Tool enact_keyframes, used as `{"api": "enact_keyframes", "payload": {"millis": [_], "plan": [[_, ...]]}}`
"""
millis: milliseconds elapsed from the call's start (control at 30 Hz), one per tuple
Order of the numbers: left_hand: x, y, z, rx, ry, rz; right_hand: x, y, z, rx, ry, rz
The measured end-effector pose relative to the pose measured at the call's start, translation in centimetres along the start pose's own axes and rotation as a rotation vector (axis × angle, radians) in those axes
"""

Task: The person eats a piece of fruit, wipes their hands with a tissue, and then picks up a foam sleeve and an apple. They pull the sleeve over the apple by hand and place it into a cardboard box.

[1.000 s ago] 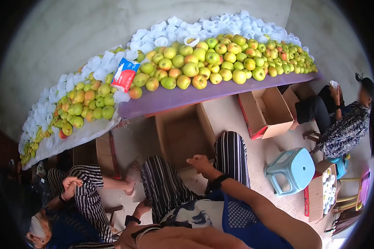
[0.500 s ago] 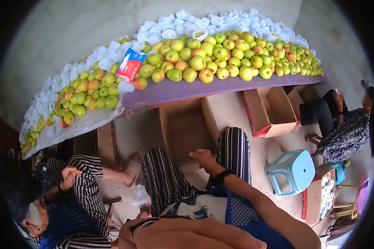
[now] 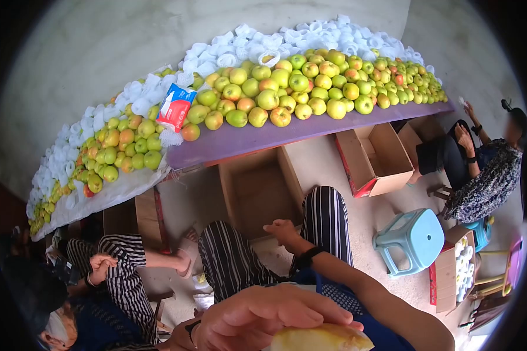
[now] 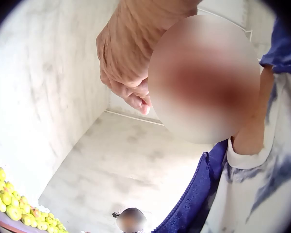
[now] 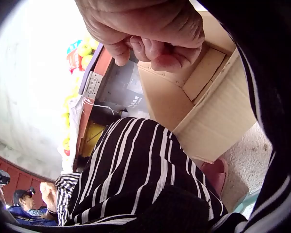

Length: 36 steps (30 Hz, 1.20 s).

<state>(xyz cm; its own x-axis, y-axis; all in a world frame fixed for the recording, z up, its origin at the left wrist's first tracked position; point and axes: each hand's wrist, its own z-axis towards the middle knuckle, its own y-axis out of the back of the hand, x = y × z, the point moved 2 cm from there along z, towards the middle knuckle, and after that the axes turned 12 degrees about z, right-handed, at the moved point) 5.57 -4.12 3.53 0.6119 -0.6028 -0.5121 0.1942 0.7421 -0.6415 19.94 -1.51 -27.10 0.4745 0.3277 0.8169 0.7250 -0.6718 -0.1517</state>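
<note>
Yellow peeled fruit (image 3: pixel 322 339) sits gripped in the left hand (image 3: pixel 263 319), head view, bottom edge; the right hand (image 3: pixel 282 229) hangs curled near a cardboard box (image 3: pixel 257 190). Right wrist view: right hand fingers (image 5: pixel 150 46) curled, holding nothing.

Apples (image 3: pixel 287 88) lie heaped along the table (image 3: pixel 310 130), with foam nets (image 3: pixel 287 35) piled behind them. An open box (image 3: pixel 257 190) stands on the floor before the table; a second box (image 3: pixel 375 158) stands to its right, and a stool (image 3: pixel 413 240) nearer still.
</note>
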Motion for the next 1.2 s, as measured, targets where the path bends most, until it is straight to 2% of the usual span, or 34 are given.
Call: {"api": "enact_keyframes", "payload": {"millis": [200,300,433,567,633,667,767,900,1033,1200], "plan": [[0.6,0.2,-0.9,0.001,0.046,0.085,-0.5,0.0,0.1,-0.006,0.004,0.014],[0.2,0.6,-0.5,-0.002,0.131,0.024,0.2,-0.2,0.3,0.001,0.025,-0.022],[-1.1,1.4,-0.1,-0.206,0.333,0.033,-0.3,0.2,0.3,0.017,0.030,-0.003],[-1.0,3.3,1.4,-0.500,0.284,0.186,-3.0,0.2,2.8,0.027,0.102,0.017],[-0.4,4.5,1.6,-0.428,0.199,0.258,1.4,-0.2,-1.2,0.016,0.025,-0.044],[-0.2,5.0,1.6,-0.437,0.185,0.259,1.7,-0.2,-1.3,0.033,-0.019,0.015],[0.3,6.2,1.2,-0.464,0.181,0.233,-0.3,0.1,0.6,0.049,-0.027,-0.015],[0.6,6.6,1.4,-0.468,0.174,0.213,-0.2,0.2,0.7,0.064,-0.025,-0.027],[1.2,8.9,0.3,-0.400,0.138,0.168,-0.3,0.4,0.0,0.092,-0.015,0.001],[1.8,9.2,-1.2,-0.452,0.107,0.090,0.3,0.8,-1.1,0.093,-0.035,0.006]]}}
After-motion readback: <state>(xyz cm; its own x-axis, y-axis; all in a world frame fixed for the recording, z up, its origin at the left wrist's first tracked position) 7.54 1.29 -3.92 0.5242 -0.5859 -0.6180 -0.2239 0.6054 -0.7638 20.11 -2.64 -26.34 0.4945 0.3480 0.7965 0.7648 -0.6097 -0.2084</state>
